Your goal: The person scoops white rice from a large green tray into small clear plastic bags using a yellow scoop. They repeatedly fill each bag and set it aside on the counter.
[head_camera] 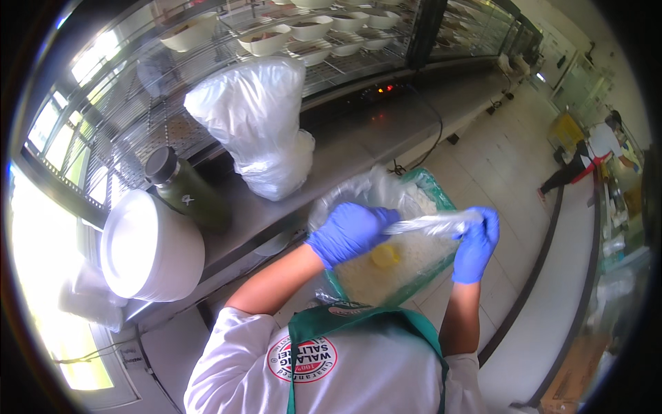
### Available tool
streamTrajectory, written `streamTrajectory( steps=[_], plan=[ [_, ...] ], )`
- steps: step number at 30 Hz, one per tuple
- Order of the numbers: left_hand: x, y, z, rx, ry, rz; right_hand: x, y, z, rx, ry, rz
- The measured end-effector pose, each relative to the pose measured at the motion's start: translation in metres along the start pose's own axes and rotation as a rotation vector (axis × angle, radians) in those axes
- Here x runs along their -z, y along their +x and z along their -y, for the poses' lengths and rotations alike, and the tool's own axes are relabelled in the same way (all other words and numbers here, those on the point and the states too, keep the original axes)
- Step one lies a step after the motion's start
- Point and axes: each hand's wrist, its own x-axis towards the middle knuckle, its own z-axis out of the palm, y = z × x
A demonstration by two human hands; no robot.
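Observation:
My left hand (351, 232), in a blue glove, is closed on one end of a narrow strip of clear plastic (432, 224), perhaps a twisted bag. The other end is pinched in the fingers of my gloved right hand (477, 246). Stretched between them, the strip is blurred and its contents cannot be made out. Below both hands stands a green crate (439, 194) lined with clear plastic film (357, 189). White grains (362, 282), which look like cooked rice, fill much of it. A yellow cup or scoop (385, 255) lies on the grains.
On the steel counter (339, 163) stand a large bag of plastic (258, 124), a green bottle (194, 194) and a stack of white containers (176, 248). Behind are wire racks with white bowls (264, 40) of food. A person (595, 150) is at the far right.

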Motion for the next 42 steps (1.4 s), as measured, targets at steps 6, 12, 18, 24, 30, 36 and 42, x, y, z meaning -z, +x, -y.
streamTrajectory(
  steps=[6,12,18,24,30,36,42],
  plan=[
    [-0.004,-0.008,0.012,0.445,-1.098,-0.206,-0.005,0.022,0.001,-0.089,0.259,-0.29],
    [-0.034,0.008,0.008,0.619,-1.334,-0.428,-0.056,-0.033,0.005,0.555,-0.483,0.252],
    [-0.035,0.005,0.003,0.733,-1.274,-0.096,-0.046,-0.035,-0.034,0.084,-0.477,0.156],
    [-0.054,-0.005,0.005,0.641,-1.217,-0.054,-0.018,-0.031,-0.049,-0.215,-0.182,-0.031],
    [-0.073,-0.003,0.009,0.659,-1.103,-0.136,-0.028,-0.066,-0.018,0.475,-0.691,0.079],
    [-0.076,-0.014,0.007,0.408,-1.027,0.214,-0.02,-0.066,-0.048,0.058,-0.675,0.249],
    [-0.078,-0.015,0.01,0.424,-0.875,0.085,-0.005,-0.062,-0.056,-0.21,-0.412,0.106]
  ],
)
